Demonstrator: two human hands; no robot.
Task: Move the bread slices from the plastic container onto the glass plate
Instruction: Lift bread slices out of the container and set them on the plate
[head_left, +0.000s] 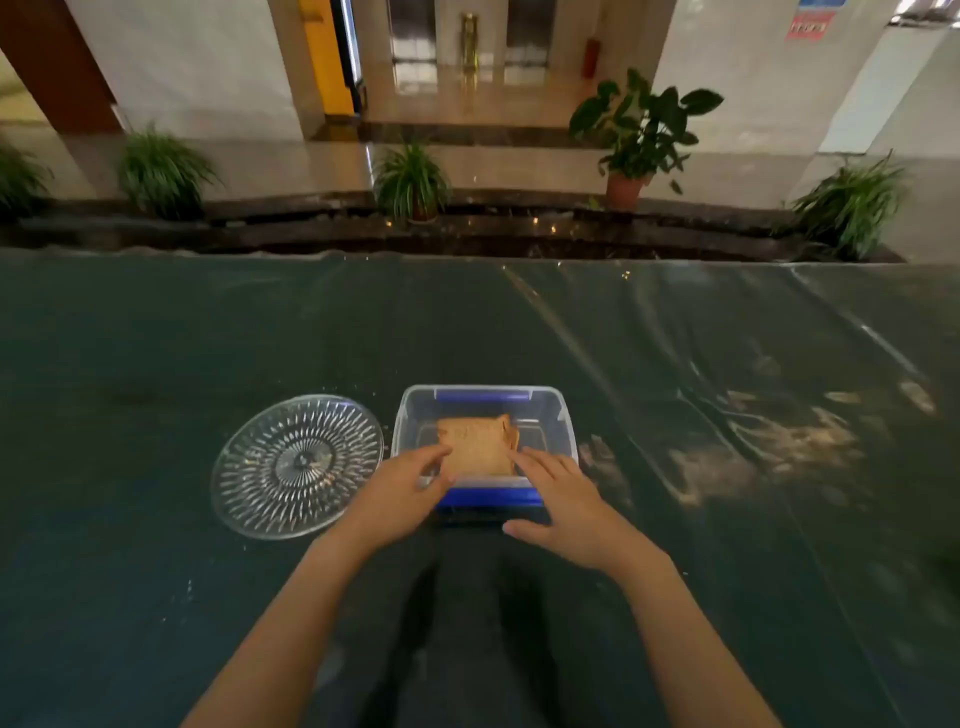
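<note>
A clear plastic container (561, 415) with blue clips sits at the table's middle. Brown bread slices (475, 447) lie stacked inside it. Just left of the container stands a patterned glass plate (249, 499) with nothing on it. My left hand (397, 493) reaches over the container's near left corner, fingers spread, fingertips at the left edge of the bread. My right hand (563, 499) reaches over the near right corner, fingers spread, fingertips at the bread's right edge. Neither hand has closed on a slice.
The table (156, 364) is covered in dark green cloth under wrinkled clear plastic, creased most at the right. Crumbs lie scattered around the plate. Beyond the far edge are potted plants (636, 135) and a tiled lobby floor.
</note>
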